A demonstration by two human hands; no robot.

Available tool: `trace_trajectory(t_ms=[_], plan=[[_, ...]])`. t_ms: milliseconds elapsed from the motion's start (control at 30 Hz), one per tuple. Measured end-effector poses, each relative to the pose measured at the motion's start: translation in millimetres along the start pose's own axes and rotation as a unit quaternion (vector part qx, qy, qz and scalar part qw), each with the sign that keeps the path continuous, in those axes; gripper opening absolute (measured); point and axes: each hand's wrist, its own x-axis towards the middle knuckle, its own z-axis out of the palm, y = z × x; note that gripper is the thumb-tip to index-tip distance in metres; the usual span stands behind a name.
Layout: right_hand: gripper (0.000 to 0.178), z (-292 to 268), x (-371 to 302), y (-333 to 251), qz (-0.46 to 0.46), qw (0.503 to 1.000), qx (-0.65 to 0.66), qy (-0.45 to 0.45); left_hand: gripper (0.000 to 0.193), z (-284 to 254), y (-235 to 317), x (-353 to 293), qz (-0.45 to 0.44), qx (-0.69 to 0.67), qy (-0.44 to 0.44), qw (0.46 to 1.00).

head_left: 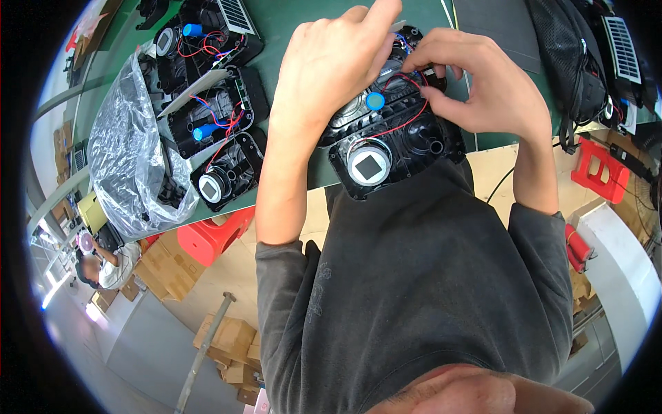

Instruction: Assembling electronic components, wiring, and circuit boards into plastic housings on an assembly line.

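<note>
Before me lies an open black plastic housing (431,155), its inside facing up. It carries a round speaker (368,166) with a square pad, a blue cylinder (374,101) and thin red wires (396,128). My left hand (334,65) is closed over the housing's far left part; a thin pale edge shows beside its fingertips, but what they grip is mostly hidden. My right hand (486,83) reaches in from the right, thumb and forefinger apart, with the tips close to the red and blue wires.
Several similar open housings (214,110) with wires stand on the green table (293,27) at left, beside a clear plastic bag (124,152). A black mesh bag (569,58) and a solar panel (622,48) are at right. Red stools (214,238) stand below; a person (114,265) is far left.
</note>
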Motion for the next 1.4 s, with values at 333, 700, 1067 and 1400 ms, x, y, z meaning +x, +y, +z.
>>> trace_trajectory(t_ms=[333,700,1067,1400], plan=[[0.018,-0.9,1.7,5.5,0.049,0.999,-0.008,0.007,0.018,0.4,0.8,-0.8,0.003,-0.007,0.011,1.000],[0.016,6.5,4.7,13.0,0.108,0.991,-0.021,0.070,0.020,-0.2,1.3,0.2,-0.003,-0.029,0.013,0.999],[0.036,18.4,14.6,11.6,0.188,0.974,-0.037,0.120,0.033,-7.2,2.8,-1.1,0.008,-0.065,-0.014,0.998],[0.016,21.8,25.9,6.1,0.168,0.934,-0.299,0.102,0.021,-9.6,5.5,6.3,0.135,-0.100,0.059,0.984]])
